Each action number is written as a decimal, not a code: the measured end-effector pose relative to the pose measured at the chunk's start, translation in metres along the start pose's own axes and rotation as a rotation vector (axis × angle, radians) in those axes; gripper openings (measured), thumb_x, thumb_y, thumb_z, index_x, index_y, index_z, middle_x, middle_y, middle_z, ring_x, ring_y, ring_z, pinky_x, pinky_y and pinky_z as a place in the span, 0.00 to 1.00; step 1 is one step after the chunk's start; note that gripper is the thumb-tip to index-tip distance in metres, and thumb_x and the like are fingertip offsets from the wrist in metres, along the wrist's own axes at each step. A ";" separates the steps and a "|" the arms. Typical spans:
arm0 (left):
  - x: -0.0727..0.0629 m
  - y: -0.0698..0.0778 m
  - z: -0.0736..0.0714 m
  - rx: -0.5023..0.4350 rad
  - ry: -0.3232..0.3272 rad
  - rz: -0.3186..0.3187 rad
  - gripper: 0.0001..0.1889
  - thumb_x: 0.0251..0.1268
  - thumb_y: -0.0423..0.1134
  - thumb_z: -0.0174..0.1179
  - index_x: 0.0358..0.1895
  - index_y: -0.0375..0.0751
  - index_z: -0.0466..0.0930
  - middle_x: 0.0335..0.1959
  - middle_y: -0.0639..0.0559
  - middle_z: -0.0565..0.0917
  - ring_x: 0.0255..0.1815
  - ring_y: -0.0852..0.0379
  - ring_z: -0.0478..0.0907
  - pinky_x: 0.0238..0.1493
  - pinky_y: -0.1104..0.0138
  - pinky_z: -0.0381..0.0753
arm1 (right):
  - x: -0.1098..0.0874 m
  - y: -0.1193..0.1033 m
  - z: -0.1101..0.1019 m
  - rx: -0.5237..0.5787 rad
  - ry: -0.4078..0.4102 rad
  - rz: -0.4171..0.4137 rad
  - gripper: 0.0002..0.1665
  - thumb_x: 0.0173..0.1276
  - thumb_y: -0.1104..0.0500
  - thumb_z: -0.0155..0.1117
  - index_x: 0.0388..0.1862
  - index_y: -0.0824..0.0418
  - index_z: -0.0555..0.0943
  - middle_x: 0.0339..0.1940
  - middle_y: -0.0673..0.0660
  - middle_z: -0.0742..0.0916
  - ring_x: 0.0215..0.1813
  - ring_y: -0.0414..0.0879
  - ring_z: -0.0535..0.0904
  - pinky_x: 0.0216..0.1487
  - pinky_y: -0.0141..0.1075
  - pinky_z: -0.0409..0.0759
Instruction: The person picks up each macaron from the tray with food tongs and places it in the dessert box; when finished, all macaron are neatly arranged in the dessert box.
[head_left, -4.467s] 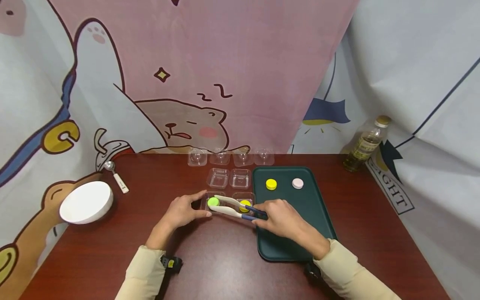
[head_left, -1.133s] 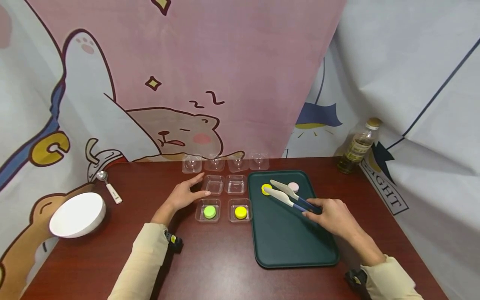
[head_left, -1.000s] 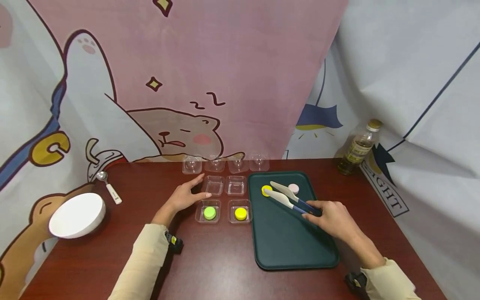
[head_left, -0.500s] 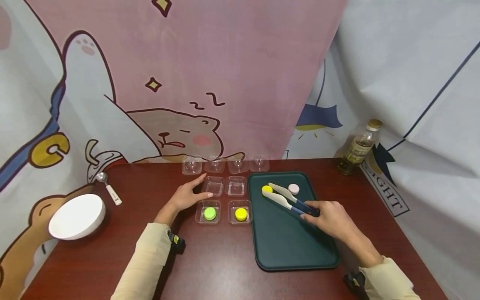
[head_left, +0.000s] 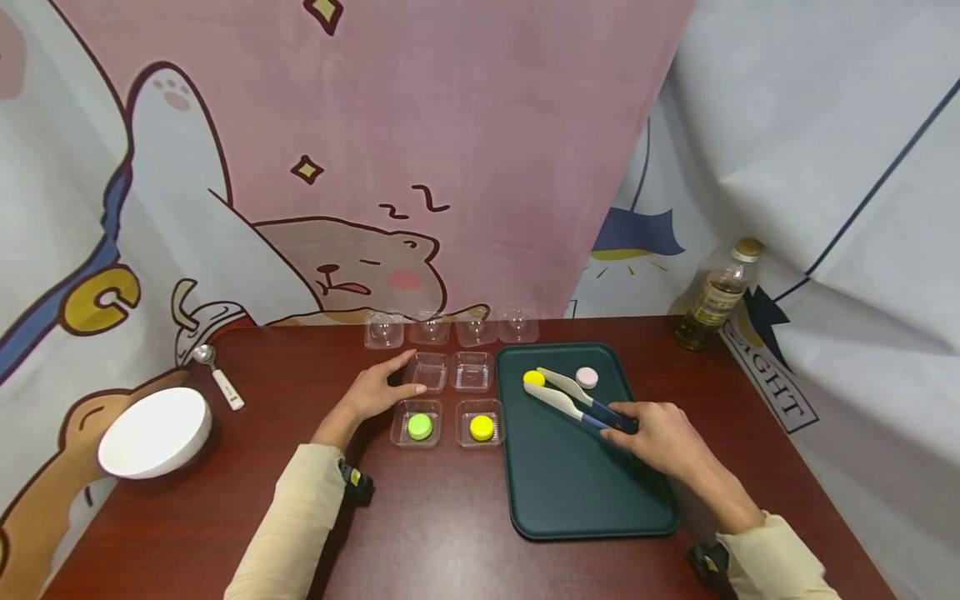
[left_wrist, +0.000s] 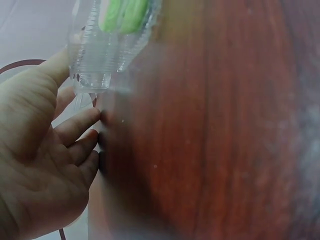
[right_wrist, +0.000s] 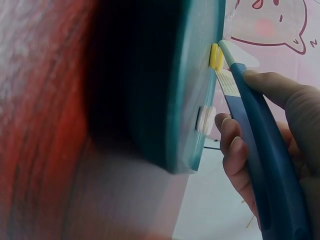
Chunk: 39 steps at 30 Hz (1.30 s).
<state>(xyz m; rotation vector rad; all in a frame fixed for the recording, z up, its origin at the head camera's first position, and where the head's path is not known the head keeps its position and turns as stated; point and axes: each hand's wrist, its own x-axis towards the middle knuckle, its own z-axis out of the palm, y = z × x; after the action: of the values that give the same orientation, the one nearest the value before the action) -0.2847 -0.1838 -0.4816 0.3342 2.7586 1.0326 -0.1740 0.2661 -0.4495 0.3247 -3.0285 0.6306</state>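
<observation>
My right hand [head_left: 660, 437] grips tongs [right_wrist: 260, 150] with dark blue handles and cream tips. The tips straddle a yellow macaron [head_left: 534, 379] on the dark green tray [head_left: 592, 492]. Beside it on the tray lies a pale pink macaron [head_left: 587, 377]. My left hand [head_left: 371, 392] has thumb and forefinger spread at the left side of a clear plastic box [head_left: 428, 372], fingertips right at its rim. Nearer me, a green macaron [head_left: 420, 427] sits in one clear box and another yellow macaron [head_left: 482, 428] in a second. Another clear box [head_left: 472, 371] holds nothing.
Several clear domed lids [head_left: 476, 329] line the table's back edge. A white bowl [head_left: 153, 433] and a scoop [head_left: 219, 379] with a white handle are at the left. An oil bottle [head_left: 716, 300] stands at the back right by the cloth wall.
The green macaron, earlier between the tongs, lies in the front left box. My left hand moved to the box behind. The tongs went right to the tray, then shifted slightly at the yellow macaron.
</observation>
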 end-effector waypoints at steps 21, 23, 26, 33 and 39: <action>0.004 -0.001 0.003 -0.014 0.038 -0.026 0.42 0.62 0.58 0.70 0.78 0.55 0.64 0.74 0.41 0.73 0.77 0.34 0.64 0.74 0.40 0.65 | -0.002 0.000 0.002 0.010 0.002 0.009 0.27 0.63 0.51 0.75 0.57 0.63 0.86 0.17 0.46 0.72 0.17 0.36 0.64 0.17 0.29 0.60; 0.004 -0.002 0.004 -0.013 0.039 -0.027 0.42 0.62 0.57 0.70 0.78 0.55 0.64 0.74 0.41 0.73 0.77 0.34 0.64 0.74 0.40 0.65 | -0.002 0.001 0.003 0.010 0.003 0.010 0.26 0.63 0.51 0.75 0.57 0.63 0.86 0.17 0.46 0.71 0.17 0.36 0.64 0.16 0.29 0.60; 0.004 -0.003 0.005 -0.017 0.036 -0.035 0.43 0.61 0.57 0.70 0.78 0.55 0.63 0.74 0.41 0.72 0.77 0.35 0.63 0.74 0.40 0.65 | -0.003 0.001 0.004 0.010 0.006 0.005 0.26 0.64 0.50 0.75 0.57 0.63 0.86 0.17 0.46 0.71 0.16 0.36 0.63 0.16 0.29 0.60; 0.003 -0.002 0.003 -0.009 0.032 -0.030 0.43 0.61 0.59 0.70 0.78 0.55 0.64 0.74 0.42 0.72 0.76 0.34 0.64 0.73 0.40 0.66 | -0.002 0.002 0.002 0.002 0.024 0.001 0.26 0.64 0.50 0.75 0.57 0.62 0.86 0.16 0.46 0.70 0.16 0.36 0.62 0.17 0.29 0.60; 0.003 -0.001 0.003 -0.025 0.042 -0.030 0.43 0.60 0.59 0.71 0.78 0.55 0.65 0.74 0.43 0.72 0.76 0.34 0.64 0.73 0.41 0.67 | -0.002 0.000 -0.002 0.015 0.034 -0.008 0.26 0.64 0.50 0.74 0.57 0.63 0.86 0.15 0.45 0.72 0.14 0.35 0.63 0.16 0.29 0.61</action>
<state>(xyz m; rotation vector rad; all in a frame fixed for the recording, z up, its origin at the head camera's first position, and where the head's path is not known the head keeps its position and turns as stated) -0.2866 -0.1820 -0.4846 0.2693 2.7759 1.0781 -0.1725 0.2678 -0.4477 0.3228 -2.9898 0.6511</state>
